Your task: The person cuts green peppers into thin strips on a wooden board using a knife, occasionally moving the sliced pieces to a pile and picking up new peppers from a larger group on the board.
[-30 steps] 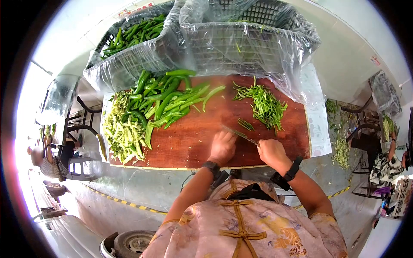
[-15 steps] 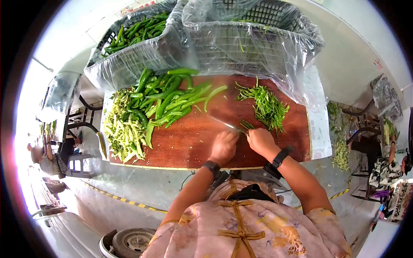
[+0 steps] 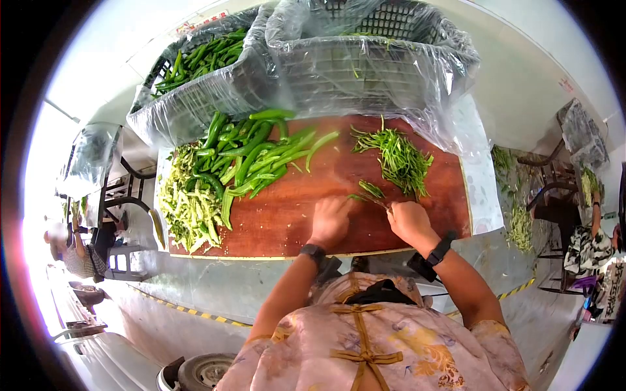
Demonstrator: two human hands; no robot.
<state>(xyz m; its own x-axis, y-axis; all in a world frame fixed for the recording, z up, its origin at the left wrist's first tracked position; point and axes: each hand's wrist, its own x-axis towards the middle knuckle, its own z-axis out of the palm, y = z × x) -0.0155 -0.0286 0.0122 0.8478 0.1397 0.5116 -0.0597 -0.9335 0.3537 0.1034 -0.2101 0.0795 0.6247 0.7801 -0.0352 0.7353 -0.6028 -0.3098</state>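
At the front of the brown cutting board, my left hand rests low over the wood, its fingers blurred. Beside its fingertips lies a thin green strip. My right hand is closed around a small knife, whose thin blade points left and is hard to make out. Just beyond it are a few short green pepper slices. A larger heap of sliced green pepper is spread behind my right hand. Long green peppers are piled at left, next to a mound of pale pepper cores.
Two plastic-lined crates stand along the back: the left crate holds green peppers, and the right crate has some greens inside. Other people sit at side tables far left and far right.
My hands have moved apart, the left one leftward and the right one slightly rightward. The knife blade no longer reaches across in front of my left hand. The view has shifted slightly.
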